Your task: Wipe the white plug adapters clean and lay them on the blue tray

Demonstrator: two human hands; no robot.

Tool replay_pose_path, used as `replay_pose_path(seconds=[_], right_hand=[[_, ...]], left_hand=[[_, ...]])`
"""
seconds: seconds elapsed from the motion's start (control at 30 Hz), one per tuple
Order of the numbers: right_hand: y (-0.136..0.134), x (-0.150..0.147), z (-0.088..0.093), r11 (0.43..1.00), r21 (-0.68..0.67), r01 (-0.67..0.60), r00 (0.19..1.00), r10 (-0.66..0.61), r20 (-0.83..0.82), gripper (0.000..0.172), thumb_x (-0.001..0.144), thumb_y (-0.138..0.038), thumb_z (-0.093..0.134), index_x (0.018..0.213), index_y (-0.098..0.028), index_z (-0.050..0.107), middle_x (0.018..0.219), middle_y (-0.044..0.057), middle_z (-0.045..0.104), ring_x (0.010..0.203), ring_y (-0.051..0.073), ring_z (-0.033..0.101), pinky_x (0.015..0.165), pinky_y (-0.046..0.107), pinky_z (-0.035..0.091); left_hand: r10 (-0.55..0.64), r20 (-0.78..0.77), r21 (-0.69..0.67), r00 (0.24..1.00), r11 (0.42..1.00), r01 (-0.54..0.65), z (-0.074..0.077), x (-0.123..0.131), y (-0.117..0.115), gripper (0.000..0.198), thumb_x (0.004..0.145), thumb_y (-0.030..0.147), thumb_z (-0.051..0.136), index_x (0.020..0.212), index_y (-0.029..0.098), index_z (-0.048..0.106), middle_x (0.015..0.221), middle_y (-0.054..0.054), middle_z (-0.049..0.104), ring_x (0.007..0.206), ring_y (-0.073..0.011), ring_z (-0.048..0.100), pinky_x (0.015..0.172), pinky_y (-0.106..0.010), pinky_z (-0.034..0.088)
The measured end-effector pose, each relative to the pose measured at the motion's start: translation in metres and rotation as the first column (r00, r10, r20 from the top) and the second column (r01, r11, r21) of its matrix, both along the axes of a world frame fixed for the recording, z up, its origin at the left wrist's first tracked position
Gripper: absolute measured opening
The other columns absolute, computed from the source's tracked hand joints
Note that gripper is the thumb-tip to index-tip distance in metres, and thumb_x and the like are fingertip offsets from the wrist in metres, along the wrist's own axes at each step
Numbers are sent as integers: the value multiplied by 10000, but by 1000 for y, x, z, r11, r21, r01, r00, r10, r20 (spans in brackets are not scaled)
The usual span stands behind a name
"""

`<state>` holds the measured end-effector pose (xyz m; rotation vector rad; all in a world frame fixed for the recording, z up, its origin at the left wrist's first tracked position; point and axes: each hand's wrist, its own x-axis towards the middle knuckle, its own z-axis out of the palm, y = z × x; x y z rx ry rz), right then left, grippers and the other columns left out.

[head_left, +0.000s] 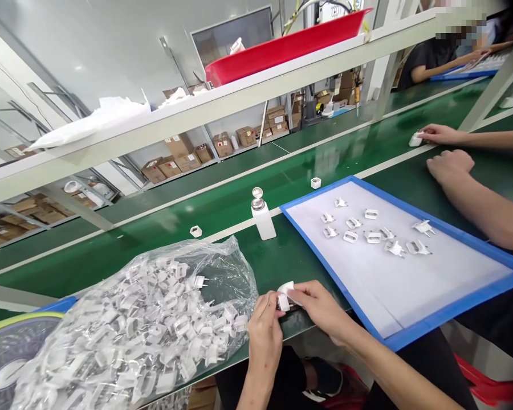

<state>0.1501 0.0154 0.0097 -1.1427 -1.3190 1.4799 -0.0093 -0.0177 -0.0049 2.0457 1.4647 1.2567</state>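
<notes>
Both my hands meet at the counter edge: left hand and right hand fingers pinch one white plug adapter beside the bagged adapters.

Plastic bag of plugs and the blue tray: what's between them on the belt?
Head view: between the bag and tray stands a white bottle; nearer, both hands hold one white plug.

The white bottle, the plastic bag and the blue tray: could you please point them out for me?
white bottle (264, 221), head view, on its body.
plastic bag (154, 319), head view, on its middle.
blue tray (448, 310), head view, on its near rim.
</notes>
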Motion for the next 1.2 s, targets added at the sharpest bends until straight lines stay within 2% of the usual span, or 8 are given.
replay_pose_path(seconds=[0.13,0.33,0.6,0.77,0.9,1.03,1.1,1.2], right_hand=[[-16,-8,12,985,-161,66,972,-100,-212,334,915,-456,569,853,-171,731,777,63,657,708,194,575,628,297,471],[-56,-33,14,946,-188,263,918,-305,-252,420,938,-585,551,902,-202,719,767,54,597,738,211,562,677,324,523],[-66,-33,-16,937,228,266,964,-261,-50,300,981,-382,585,1160,-241,781,902,77,677,776,214,582,734,332,532],[-51,-16,-29,666,745,-42,952,-199,232,676,989,-77,472,1601,-330,332,1378,93,638,964,244,606,840,400,559],[-43,-5,-24,649,758,-71,943,-203,263,596,983,-113,521,1522,-363,483,1242,58,709,953,244,643,820,381,574],[-45,5,-8,709,683,175,869,-438,232,272,1014,-171,503,1178,-236,711,917,73,653,769,204,624,649,311,538],[-46,10,3,677,671,303,790,-572,220,199,1007,-191,536,1084,-229,715,944,84,636,824,224,620,700,334,524],[-49,14,19,594,751,287,764,-615,195,252,979,-170,578,1171,-271,707,1028,97,622,969,267,598,791,383,510]], left_hand=[[168,153,-19,974,986,-167,4,6,-4,388,892,81,452,1111,166,761,1051,-121,782,993,-236,737,758,-297,625],[432,365,-330,825,888,-320,8,28,-4,356,820,178,571,1100,158,789,1061,-114,791,920,-239,743,801,-303,580],[495,778,-568,386,817,98,18,48,1,213,716,310,781,832,133,762,662,11,643,583,-93,507,561,-188,390],[475,663,-534,579,842,-79,16,38,-1,141,794,255,680,813,130,743,684,8,639,629,-110,510,586,-198,384],[451,605,-475,656,866,-157,16,30,0,143,779,172,672,874,140,774,747,-6,693,702,-134,571,660,-209,444],[452,852,-505,263,841,193,25,28,-1,81,749,210,781,763,139,744,869,-60,738,776,-142,649,782,-244,538],[496,865,-493,83,803,335,32,28,-4,93,764,171,780,701,143,717,928,-84,741,801,-138,671,854,-265,561],[512,859,-462,14,763,453,43,31,-12,44,796,132,769,758,133,747,935,-84,722,788,-114,664,860,-232,560]])
